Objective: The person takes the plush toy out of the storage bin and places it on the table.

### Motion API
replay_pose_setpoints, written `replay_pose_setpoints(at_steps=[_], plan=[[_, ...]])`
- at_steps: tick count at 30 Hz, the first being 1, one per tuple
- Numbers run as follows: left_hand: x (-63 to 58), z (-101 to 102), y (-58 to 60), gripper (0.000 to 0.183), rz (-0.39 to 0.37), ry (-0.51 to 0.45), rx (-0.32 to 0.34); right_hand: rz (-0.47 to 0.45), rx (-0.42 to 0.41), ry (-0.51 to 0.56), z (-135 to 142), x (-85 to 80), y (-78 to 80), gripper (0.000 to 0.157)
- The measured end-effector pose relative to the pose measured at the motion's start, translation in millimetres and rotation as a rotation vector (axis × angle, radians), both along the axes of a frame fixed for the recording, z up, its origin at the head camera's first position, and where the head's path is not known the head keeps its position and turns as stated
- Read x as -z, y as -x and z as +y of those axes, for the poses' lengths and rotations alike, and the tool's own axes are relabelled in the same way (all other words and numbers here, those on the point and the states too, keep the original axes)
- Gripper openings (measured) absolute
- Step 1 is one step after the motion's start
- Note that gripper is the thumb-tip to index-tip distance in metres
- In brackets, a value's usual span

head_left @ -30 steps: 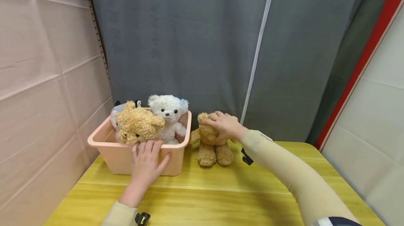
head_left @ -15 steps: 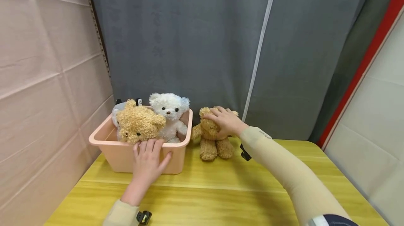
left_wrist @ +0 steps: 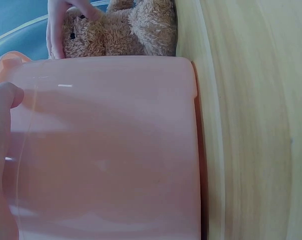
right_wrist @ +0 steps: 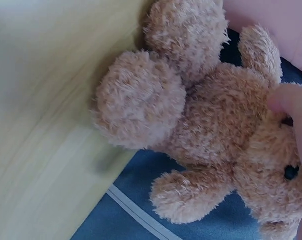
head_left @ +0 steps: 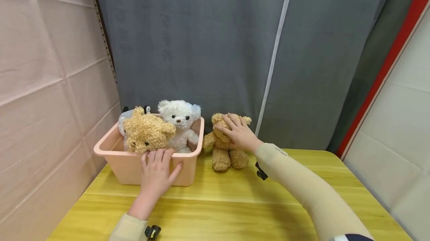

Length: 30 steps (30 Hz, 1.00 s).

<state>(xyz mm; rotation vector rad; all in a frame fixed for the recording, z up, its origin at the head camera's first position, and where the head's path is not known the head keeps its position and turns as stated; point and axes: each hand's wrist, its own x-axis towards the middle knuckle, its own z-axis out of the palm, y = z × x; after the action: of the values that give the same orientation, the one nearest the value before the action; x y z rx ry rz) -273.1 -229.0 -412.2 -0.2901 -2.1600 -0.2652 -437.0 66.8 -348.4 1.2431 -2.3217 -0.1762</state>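
Observation:
A pink plastic bin (head_left: pixel 117 164) stands at the left of the table. My left hand (head_left: pixel 156 175) grips its front rim, fingers over the edge and thumb against the outer wall. In the bin are a golden-brown teddy bear (head_left: pixel 147 130) at the front, a white teddy bear (head_left: pixel 183 116), and a grey-and-white plush toy (head_left: pixel 122 123) mostly hidden behind. Right of the bin, another brown teddy bear (head_left: pixel 221 158) sits on the table. My right hand (head_left: pixel 240 136) rests on its head with fingers extended and spread; the thumb touches its face in the right wrist view.
A yellow wood-grain table (head_left: pixel 215 218) supports the bin and the brown bear. Behind them hangs a grey curtain (head_left: pixel 201 46) with a pale seam. Light fabric walls (head_left: pixel 50 102) stand on both sides.
The brown bear beside the bin has shifted slightly back toward the curtain with my right hand. That hand's fingers are now more spread on its head. My left hand stays on the rim.

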Motion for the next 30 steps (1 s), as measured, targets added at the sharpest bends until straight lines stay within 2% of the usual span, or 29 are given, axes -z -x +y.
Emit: replay_pose_setpoints(at_steps=[7,14,19,25,27,30], plan=[[1.0,1.1,-1.1,0.051,-0.007,-0.007,0.005,0.009,0.019,-0.060,1.0,11.2,-9.2,0.095],[4.2,1.6,-1.6,0.052,-0.019,-0.009,0.001,-0.025,-0.049,-0.139,1.6,29.1,-23.7,0.085],[5.4,1.4,-1.1,0.053,-0.007,-0.011,0.009,-0.040,-0.092,-0.175,-1.2,34.6,-36.2,0.086],[3.8,0.0,0.2,0.053,0.002,-0.012,0.008,-0.078,-0.141,-0.151,-10.7,25.8,-51.2,0.085],[3.7,-0.3,0.3,0.053,0.003,-0.008,0.006,-0.080,-0.148,-0.115,-17.1,18.2,-56.5,0.084],[3.4,-0.5,0.4,0.053,0.006,-0.006,0.006,-0.068,-0.169,-0.073,-30.4,0.1,-65.2,0.073]])
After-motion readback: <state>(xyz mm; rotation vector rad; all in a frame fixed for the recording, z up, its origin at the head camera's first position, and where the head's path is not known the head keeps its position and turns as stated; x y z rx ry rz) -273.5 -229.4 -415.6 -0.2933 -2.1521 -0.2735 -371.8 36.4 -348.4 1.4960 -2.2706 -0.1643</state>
